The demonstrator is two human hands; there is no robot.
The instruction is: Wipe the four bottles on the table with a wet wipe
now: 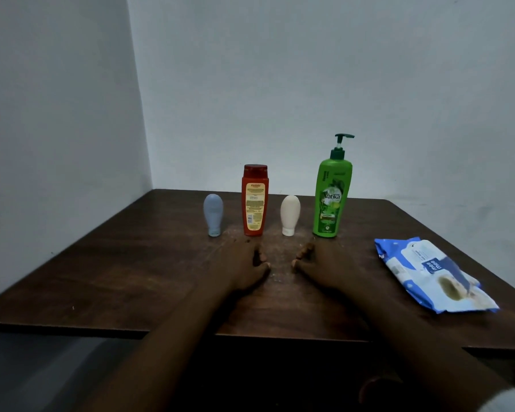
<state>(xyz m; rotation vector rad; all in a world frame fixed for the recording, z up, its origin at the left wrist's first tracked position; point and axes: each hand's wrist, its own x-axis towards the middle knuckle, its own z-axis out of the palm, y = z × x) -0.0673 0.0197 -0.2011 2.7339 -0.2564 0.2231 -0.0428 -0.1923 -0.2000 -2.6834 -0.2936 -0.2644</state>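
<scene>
Both hands, left hand (244, 264) and right hand (318, 263), rest flat and empty on the bench (131, 272), each grip loose, holding nothing. They wait in front of four upright bottles: blue tube (213, 214), red bottle (254, 200), white tube (290, 214), green pump bottle (332, 194). Off to the right, the wet wipe pack (431, 273) lies within easy reach, likely the next thing to grab.

Gaps part the four bottles (290, 215); wipes pack (431, 273) lies unobstructed.

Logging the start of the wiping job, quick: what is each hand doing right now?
Left hand: open, flat on the table, holding nothing.
Right hand: open, flat on the table, holding nothing.
</scene>
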